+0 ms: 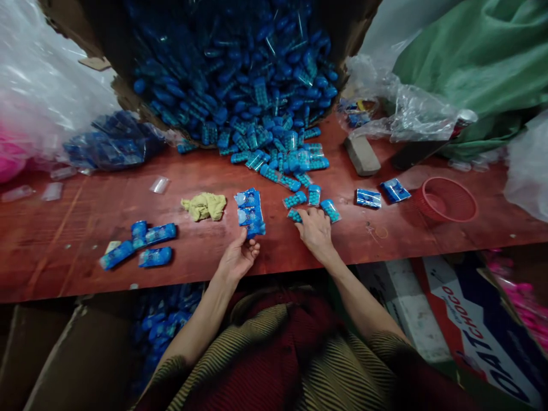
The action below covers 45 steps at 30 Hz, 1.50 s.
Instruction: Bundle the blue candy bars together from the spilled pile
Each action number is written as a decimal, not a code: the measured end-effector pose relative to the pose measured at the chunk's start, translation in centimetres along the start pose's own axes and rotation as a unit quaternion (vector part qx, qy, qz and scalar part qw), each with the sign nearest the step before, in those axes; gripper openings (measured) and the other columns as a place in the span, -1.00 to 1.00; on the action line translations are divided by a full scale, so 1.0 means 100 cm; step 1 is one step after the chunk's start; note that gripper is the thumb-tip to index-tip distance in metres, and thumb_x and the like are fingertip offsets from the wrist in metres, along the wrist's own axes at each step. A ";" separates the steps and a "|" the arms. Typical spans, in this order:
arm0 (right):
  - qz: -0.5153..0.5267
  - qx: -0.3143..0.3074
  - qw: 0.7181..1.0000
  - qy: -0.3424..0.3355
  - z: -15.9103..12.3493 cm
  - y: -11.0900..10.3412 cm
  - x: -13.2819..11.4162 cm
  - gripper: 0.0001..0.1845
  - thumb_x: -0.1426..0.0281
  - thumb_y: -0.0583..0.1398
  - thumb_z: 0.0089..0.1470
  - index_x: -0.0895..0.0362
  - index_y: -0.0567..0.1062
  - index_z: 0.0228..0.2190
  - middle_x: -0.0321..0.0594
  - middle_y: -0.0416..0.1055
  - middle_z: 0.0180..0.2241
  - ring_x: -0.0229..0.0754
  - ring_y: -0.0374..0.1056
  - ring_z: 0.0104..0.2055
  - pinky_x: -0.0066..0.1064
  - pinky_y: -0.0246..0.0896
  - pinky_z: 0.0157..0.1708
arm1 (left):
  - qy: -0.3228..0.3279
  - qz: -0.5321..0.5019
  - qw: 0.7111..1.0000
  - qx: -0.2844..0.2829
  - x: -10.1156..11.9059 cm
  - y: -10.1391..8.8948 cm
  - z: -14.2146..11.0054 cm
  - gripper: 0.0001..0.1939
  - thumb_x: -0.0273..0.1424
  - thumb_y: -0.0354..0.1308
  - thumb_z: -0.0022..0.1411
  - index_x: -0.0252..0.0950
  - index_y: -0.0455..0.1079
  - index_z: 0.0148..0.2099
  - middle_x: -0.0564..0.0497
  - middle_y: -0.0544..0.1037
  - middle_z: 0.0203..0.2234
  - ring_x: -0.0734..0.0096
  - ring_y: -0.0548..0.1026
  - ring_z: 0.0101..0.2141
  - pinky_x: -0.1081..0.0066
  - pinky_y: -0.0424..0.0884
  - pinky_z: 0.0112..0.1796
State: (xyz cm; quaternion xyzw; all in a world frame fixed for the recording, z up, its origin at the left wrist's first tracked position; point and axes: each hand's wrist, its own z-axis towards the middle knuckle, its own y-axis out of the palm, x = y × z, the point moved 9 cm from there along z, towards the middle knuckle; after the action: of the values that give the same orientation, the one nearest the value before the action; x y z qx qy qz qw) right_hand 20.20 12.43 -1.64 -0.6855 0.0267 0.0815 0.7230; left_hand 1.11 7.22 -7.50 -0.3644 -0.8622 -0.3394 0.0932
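Note:
Thumb and fingers of my left hand (240,257) are closed on the lower end of a strip of blue printed wrappers (250,210) lying on the table. My right hand (317,233) is at the small clear bottles, its fingers curled over one bottle of blue candy balls (294,215) that is partly hidden beneath them. Right around its fingertips lie another blue-capped bottle (314,195), one at the left (294,199) and one at the right (330,210). Several wrapped blue bottles (156,257) lie to the left, past a crumpled yellow cloth (204,206).
A torn cardboard box (363,23) spills a heap of blue bottles (257,137) onto the red table (205,257). At the right are a grey block (362,155), two blue wrapper stacks (368,198) and a red basket (447,200). A bag of blue wrappers (115,142) lies back left.

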 end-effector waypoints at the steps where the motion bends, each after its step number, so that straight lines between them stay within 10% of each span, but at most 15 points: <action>1: 0.012 -0.003 1.000 -0.008 0.001 0.003 -0.002 -0.73 0.36 0.17 0.09 0.07 0.42 -0.12 -0.04 0.35 -0.18 0.03 0.20 -0.16 -0.22 0.07 -0.25 | -0.004 -0.001 1.000 0.000 -0.001 -0.001 0.000 -0.78 -0.39 0.11 0.22 -0.32 0.30 -0.47 0.09 0.33 -0.73 0.58 0.34 -0.69 0.62 0.28 -0.68; 10: 0.218 -0.007 0.976 -0.005 0.000 -0.009 -0.009 -0.58 0.38 0.18 0.07 0.09 0.37 0.01 -0.02 0.34 -0.07 0.05 0.20 -0.02 -0.08 0.10 -0.06 | -0.026 -0.003 0.999 -0.026 -0.009 0.000 -0.002 -0.78 -0.39 0.08 0.24 -0.32 0.31 -0.47 0.07 0.37 -0.71 0.55 0.39 -0.66 0.60 0.31 -0.66; 16: 0.629 -0.139 0.765 0.002 0.005 0.001 -0.062 -0.48 0.43 0.18 -0.06 0.11 0.28 -0.01 -0.26 0.38 -0.29 -0.24 0.33 -0.24 -0.33 0.23 -0.16 | 0.052 0.047 0.996 -0.063 -0.003 0.005 -0.003 -0.84 -0.37 0.24 0.09 -0.34 0.35 -0.39 0.05 0.44 -0.69 0.48 0.43 -0.63 0.53 0.37 -0.60; 22: 0.687 -0.180 0.703 0.034 0.001 0.015 -0.076 -0.43 0.55 0.15 -0.19 0.13 0.27 -0.05 -0.40 0.31 -0.43 -0.36 0.25 -0.44 -0.48 0.17 -0.39 | 0.145 0.138 0.974 -0.103 0.009 0.014 -0.012 -0.63 -0.22 0.39 -0.17 -0.38 0.43 -0.39 0.05 0.47 -0.65 0.51 0.41 -0.61 0.53 0.35 -0.57; 26: 0.680 -0.146 0.718 0.031 -0.004 0.022 -0.075 -0.41 0.53 0.14 -0.15 0.15 0.24 0.00 -0.49 0.19 -0.56 -0.37 0.15 -0.55 -0.51 0.08 -0.52 | 0.210 0.160 0.964 -0.040 0.022 0.007 -0.013 -0.65 -0.27 0.43 -0.27 -0.40 0.42 -0.51 0.08 0.46 -0.67 0.58 0.38 -0.64 0.56 0.34 -0.56; 32: 0.609 -0.107 0.785 -0.030 -0.006 0.005 -0.075 -0.44 0.51 0.06 0.00 0.13 0.22 0.08 -0.43 0.24 -0.53 -0.34 0.19 -0.53 -0.46 0.14 -0.45 | 0.069 0.084 0.991 -0.072 -0.002 0.009 -0.004 -0.71 -0.26 0.34 -0.06 -0.39 0.40 -0.46 0.06 0.41 -0.73 0.51 0.41 -0.63 0.55 0.35 -0.60; 39: 0.177 -0.006 0.983 -0.051 -0.002 -0.023 -0.019 -0.58 0.37 0.17 0.09 0.12 0.37 0.02 0.04 0.33 -0.02 0.11 0.20 0.01 -0.04 0.10 -0.04 | 0.010 0.022 1.000 -0.018 -0.011 -0.004 -0.004 -0.77 -0.35 0.17 0.17 -0.34 0.30 -0.49 0.06 0.38 -0.75 0.50 0.41 -0.65 0.57 0.33 -0.64; 45: 0.113 -0.032 0.993 -0.023 0.002 0.009 0.004 -0.57 0.47 0.16 0.07 0.05 0.40 0.01 0.01 0.37 -0.13 0.07 0.25 -0.09 -0.10 0.17 -0.14 | -0.007 0.005 1.000 -0.006 -0.015 -0.003 -0.006 -0.76 -0.37 0.09 0.23 -0.34 0.29 -0.48 0.05 0.38 -0.72 0.51 0.40 -0.64 0.58 0.32 -0.64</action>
State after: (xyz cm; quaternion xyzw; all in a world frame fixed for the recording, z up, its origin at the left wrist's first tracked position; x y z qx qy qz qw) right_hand 20.41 12.67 -2.54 -0.6990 0.0843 0.1793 0.6872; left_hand 1.95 5.83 -7.84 -0.3718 -0.8586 -0.3420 0.0870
